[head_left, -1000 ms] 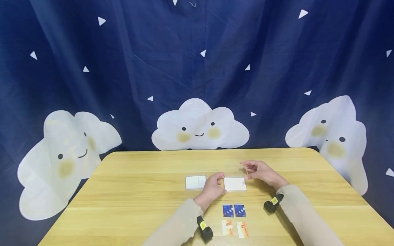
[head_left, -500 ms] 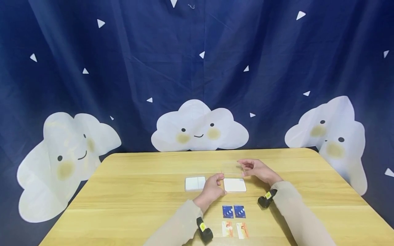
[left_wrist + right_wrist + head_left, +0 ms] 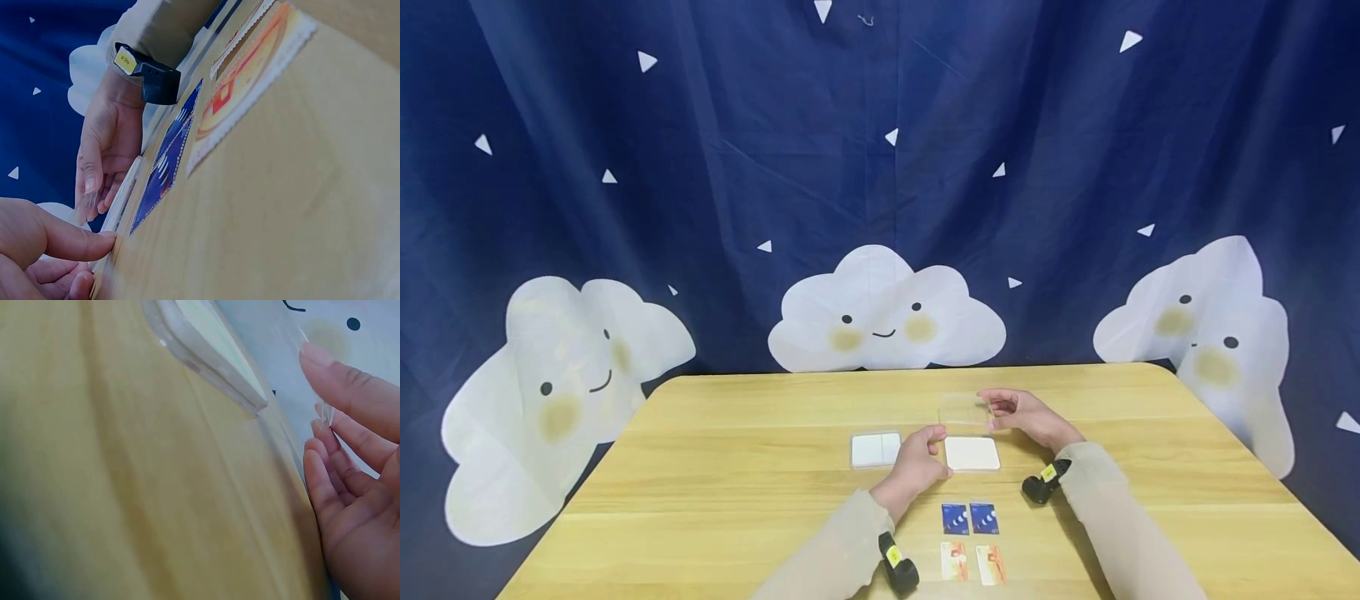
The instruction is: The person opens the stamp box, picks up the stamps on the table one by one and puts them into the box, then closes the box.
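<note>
My left hand (image 3: pixel 917 460) grips the left edge of a shallow clear plastic box (image 3: pixel 972 455) with a white inside, lying on the table. Just behind and above that box, my right hand (image 3: pixel 1032 418) pinches a transparent lid (image 3: pixel 964 411) by its right edge. In the right wrist view the lid's thin edge (image 3: pixel 326 415) sits between thumb and fingers. Closer to me lie two blue stamps (image 3: pixel 955 519) side by side. Below them are two orange-and-white stamps (image 3: pixel 954 562), whose scalloped edges show in the left wrist view.
A second clear box (image 3: pixel 875 449) with a white, two-part inside lies left of my left hand. The wooden table (image 3: pixel 700 483) spreads out on both sides. Behind it hangs a dark blue curtain (image 3: pixel 820 167) with cloud figures. Black cameras (image 3: pixel 898 567) are strapped to both wrists.
My right hand has moved slightly left, bringing the lid with it. The lid now shows apart from the box, behind it. My left hand has kept its grip on the box.
</note>
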`<state>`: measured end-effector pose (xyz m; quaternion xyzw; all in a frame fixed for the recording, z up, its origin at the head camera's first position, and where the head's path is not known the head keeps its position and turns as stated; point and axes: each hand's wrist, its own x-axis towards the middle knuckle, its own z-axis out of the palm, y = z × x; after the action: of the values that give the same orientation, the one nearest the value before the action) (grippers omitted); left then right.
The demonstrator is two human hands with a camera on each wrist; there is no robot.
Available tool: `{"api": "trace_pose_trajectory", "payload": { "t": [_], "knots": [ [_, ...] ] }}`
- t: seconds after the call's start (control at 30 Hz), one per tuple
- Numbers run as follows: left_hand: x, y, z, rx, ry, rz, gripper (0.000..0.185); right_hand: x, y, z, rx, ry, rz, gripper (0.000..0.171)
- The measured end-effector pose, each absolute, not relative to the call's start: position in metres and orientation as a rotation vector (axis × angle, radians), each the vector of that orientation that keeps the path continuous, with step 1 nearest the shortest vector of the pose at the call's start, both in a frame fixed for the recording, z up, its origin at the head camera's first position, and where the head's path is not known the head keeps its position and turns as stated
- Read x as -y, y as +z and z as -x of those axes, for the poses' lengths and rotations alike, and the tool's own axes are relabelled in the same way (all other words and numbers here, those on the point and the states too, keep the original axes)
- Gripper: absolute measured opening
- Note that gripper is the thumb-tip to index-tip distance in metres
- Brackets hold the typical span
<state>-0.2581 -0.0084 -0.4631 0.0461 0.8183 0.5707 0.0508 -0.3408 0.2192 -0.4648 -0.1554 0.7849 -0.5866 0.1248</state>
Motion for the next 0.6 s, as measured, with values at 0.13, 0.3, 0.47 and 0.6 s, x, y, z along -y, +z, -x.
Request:
{"api": "trace_pose_trajectory", "payload": {
  "t": [0.13,0.3,0.47,0.6],
  "knots": [
    [0.0079,-0.4630,0.2582,-2.494,1.734,-0.138,0.068,-0.2195,-0.4638,0.3408,-2.303,-1.678,0.430,0.066],
    [0.0074,-0.4637,0.2589,-2.488,1.738,-0.134,0.069,-0.2189,-0.4637,0.3408,-2.306,-1.669,0.409,0.066],
    [0.0077,-0.4641,0.2588,-2.491,1.736,-0.137,0.069,-0.2170,-0.4624,0.3398,-2.311,-1.662,0.391,0.068],
    [0.0077,-0.4639,0.2585,-2.491,1.739,-0.146,0.069,-0.2165,-0.4612,0.3382,-2.305,-1.671,0.380,0.067]
  ]
}}
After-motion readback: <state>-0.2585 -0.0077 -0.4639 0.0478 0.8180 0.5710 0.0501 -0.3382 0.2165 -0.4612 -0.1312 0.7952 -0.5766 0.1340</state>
